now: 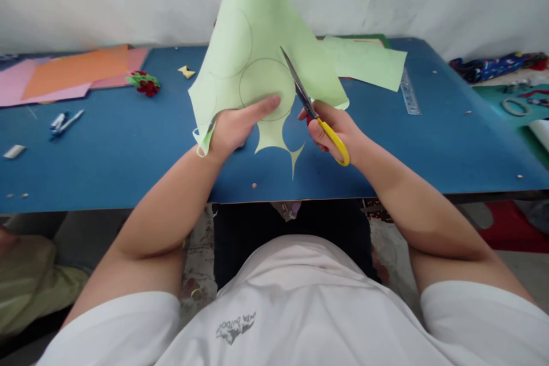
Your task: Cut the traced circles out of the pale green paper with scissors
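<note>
My left hand (235,128) grips a large sheet of light green paper (257,23), its thumb lying on top inside a drawn circle. More circle outlines show on the sheet, and its lower edge has curved cut-outs with a thin pointed strip hanging down. My right hand (337,128) holds scissors (333,140) with yellow handles. Their blades point up and to the left, over the right side of the drawn circle. The lower blade is partly hidden by the paper, so how far the blades are apart is unclear.
On the blue table (163,166), orange paper (77,71) and pink sheets lie left, near a red-green paper flower (146,83), a pen (68,123) and an eraser (14,151). Right are another green sheet (364,63) and a clear ruler (410,93). Someone's clothed leg (34,280) shows lower left.
</note>
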